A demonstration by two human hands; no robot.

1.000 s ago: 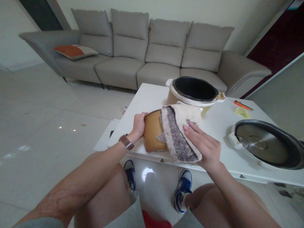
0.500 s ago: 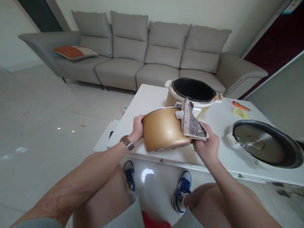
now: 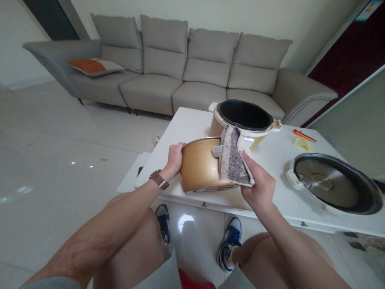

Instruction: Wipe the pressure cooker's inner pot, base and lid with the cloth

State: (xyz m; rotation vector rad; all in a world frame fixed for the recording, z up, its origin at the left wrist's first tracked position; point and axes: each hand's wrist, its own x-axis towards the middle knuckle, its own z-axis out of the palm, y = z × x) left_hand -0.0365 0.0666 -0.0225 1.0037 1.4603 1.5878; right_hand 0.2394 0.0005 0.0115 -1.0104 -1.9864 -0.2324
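Note:
A gold-coloured inner pot [image 3: 198, 166] is held just above the near edge of the white table [image 3: 276, 160]. My left hand [image 3: 175, 158] grips its left rim, a watch on that wrist. My right hand [image 3: 258, 184] presses a grey and cream cloth [image 3: 233, 162] against the pot's right side, fingers closed round the cloth. Behind the pot stands the cream rice cooker body [image 3: 245, 118], open with a dark inside.
The cooker's lid [image 3: 333, 182] lies upside down at the table's right. An orange pen [image 3: 303, 135] and a yellow scrap [image 3: 302, 143] lie at the back right. A grey sofa [image 3: 180, 68] with an orange cushion [image 3: 94, 66] stands behind. My knees and blue shoes are below.
The cloth slid from covering the pot's front to its right side, then back a little leftward over the wall. My right hand went from flat on the cloth to gripping it.

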